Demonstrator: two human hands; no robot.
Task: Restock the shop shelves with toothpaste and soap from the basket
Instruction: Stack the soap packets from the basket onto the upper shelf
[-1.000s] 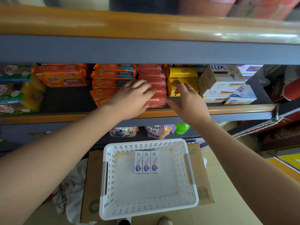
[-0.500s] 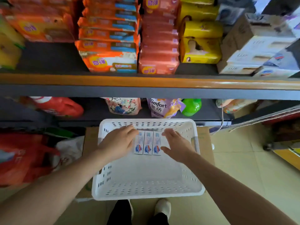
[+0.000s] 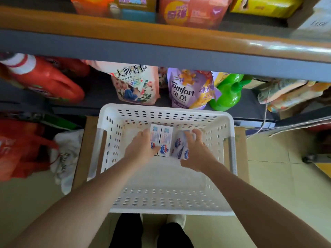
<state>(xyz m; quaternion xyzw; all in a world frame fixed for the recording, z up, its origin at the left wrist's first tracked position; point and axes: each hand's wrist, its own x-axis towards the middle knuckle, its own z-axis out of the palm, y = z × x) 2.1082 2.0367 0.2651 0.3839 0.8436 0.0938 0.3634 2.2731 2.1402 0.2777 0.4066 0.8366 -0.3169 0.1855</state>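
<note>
Tilted up since, one glossy rectangular soap box leaves perforated plastic basket.

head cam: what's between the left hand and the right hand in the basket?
In the head view, one flat soap box lies between the left hand and the right hand, on the white basket floor. The right hand grips another box, tilted.

Both hands are down in the white basket. The right hand has its fingers curled round one soap box, tilted up off the bottom, while the left hand rests on the two boxes lying flat side by side (blue shield logos). A Comfort pouch sits on the shelf just behind.
</note>
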